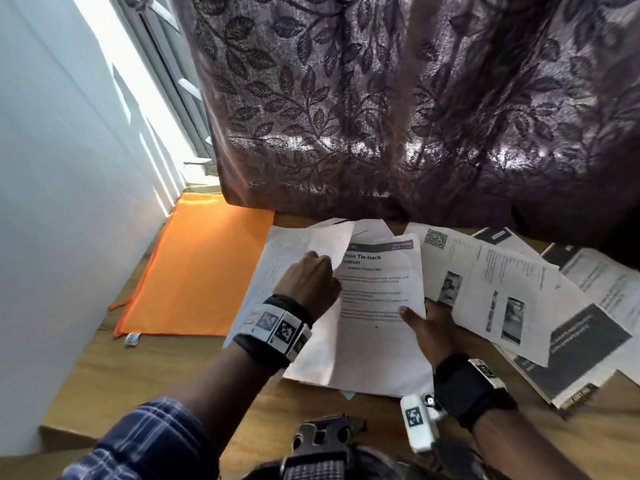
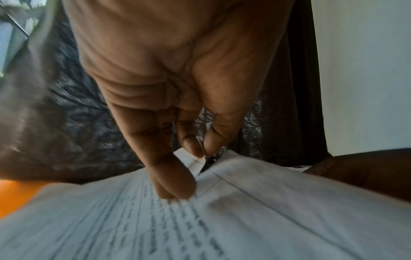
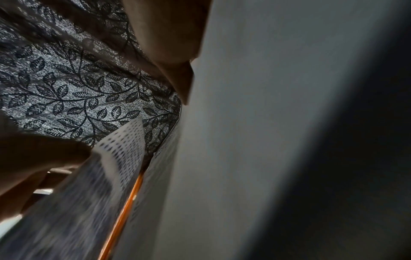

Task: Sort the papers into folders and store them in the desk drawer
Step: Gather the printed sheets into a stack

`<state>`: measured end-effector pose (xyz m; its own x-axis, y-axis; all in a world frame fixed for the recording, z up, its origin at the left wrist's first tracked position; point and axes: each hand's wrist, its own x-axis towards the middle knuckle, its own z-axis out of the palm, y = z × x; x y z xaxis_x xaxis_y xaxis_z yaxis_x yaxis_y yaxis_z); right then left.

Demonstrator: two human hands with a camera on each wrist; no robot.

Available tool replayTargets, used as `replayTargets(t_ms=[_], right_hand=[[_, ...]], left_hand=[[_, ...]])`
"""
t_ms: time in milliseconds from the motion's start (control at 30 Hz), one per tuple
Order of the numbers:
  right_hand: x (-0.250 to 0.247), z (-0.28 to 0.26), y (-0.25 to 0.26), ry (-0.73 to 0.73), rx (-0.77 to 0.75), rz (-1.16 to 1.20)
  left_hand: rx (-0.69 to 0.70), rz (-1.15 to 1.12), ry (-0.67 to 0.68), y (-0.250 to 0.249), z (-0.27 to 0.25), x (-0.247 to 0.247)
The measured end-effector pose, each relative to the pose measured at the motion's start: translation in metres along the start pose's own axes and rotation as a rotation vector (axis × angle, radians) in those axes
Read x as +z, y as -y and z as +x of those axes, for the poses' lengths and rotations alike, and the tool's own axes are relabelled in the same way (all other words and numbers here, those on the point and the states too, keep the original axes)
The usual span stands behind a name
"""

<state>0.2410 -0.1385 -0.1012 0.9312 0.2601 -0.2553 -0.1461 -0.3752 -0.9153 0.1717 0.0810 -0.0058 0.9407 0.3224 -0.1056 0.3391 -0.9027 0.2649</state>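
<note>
A white sheet (image 1: 325,244) is pinched at its corner between the thumb and fingertips of the left hand (image 1: 308,282) and is lifted and curled leftward off the pile of papers (image 1: 381,341). The printed page headed "Tie-back" (image 1: 379,289) is held at its near right edge by the right hand (image 1: 429,327), thumb on top and fingers underneath, so a pinch is judged likely; the right wrist view is too dark to confirm it.

The step in hand appears to be the separation of one sheet for sorting. It would be done well if only a single sheet were peeled away, with the pile kept pressed down so the sheets beneath are not dragged. The sheet could then be carried left to the orange folder (image 1: 204,268), which lies flat just beside the pile. Creasing at the pinched corner is a risk if the pull is sharp.

More printed sheets (image 1: 502,289) are fanned out to the right. Everything lies on a wooden desk (image 1: 145,368). A dark leaf-patterned curtain (image 1: 415,98) hangs at the far side, its hem over the far paper edges, and a pale wall (image 1: 52,202) stands at the left. No drawer is in view.
</note>
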Motion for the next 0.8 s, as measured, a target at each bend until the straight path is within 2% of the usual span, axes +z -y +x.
replayTargets(t_ms=[167, 300, 400, 467, 600, 733, 800], right_hand=[[-0.002, -0.002, -0.006, 0.034, -0.032, -0.045], [-0.006, -0.006, 0.007, 0.043, -0.003, 0.063], [-0.011, -0.014, 0.02, -0.015, 0.03, 0.179], [-0.012, -0.013, 0.023, -0.02, 0.036, 0.221], [-0.009, -0.003, 0.017, 0.045, 0.018, 0.002], [-0.005, 0.006, 0.006, 0.031, 0.002, -0.086], [-0.004, 0.008, 0.004, 0.019, 0.017, -0.093]], left_hand=[[0.031, -0.112, 0.124, -0.053, 0.021, 0.025], [0.08, -0.142, 0.175, -0.079, 0.025, 0.044], [0.113, -0.132, 0.168, -0.089, 0.024, 0.05], [0.136, -0.12, 0.164, -0.089, 0.023, 0.051], [0.193, -0.09, 0.144, -0.073, 0.026, 0.046], [0.135, -0.159, 0.173, -0.051, 0.028, 0.041], [0.061, -0.255, 0.14, -0.04, 0.026, 0.039]])
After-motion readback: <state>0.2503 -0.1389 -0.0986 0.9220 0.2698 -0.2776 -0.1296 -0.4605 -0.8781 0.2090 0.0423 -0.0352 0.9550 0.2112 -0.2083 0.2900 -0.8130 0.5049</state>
